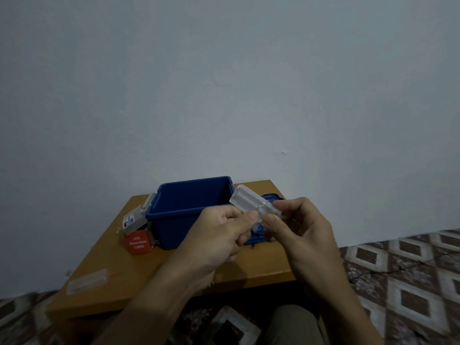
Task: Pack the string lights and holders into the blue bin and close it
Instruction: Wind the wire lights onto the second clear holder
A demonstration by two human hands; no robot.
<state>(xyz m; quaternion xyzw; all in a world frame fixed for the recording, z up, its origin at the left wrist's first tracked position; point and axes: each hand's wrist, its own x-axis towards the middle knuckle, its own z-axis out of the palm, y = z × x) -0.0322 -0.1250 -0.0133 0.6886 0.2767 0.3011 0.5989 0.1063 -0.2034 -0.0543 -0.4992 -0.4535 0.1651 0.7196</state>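
Above the counter [249,266], in front of the blue bin [174,220], a person holds a clear plastic holder [249,198] with both hands. The left grip [219,235] is clenched on it: thumb and forefinger pinch the holder's near end, and the other fingers curl into the palm. The right grip [298,227] grasps the same piece from the other side, thumb tip pressed against its lower edge and fingertips bent over the top. The holder is off the counter and tilted, its far end raised up and to the left, so that it appears over the bin's right rim.

The bin stands open near the back edge of the counter, close to the pale wall [224,95]. Its inside looks dark, and I cannot tell what lies in it. A pale latch [150,200] sticks up at its left end. The blue lid [270,196] lies flat on the counter just to the right of the bin, mostly hidden behind the hands.

Just left of the bin sits a red box [138,243] printed "LED Decorative Lights", its pale top flap open. A second clear holder [87,281] lies flat at the near left corner of the counter, well apart from the bin.

Patterned floor [410,270] with diamond shapes spreads below and to the right, and a trousered knee [293,324] shows at the bottom edge.
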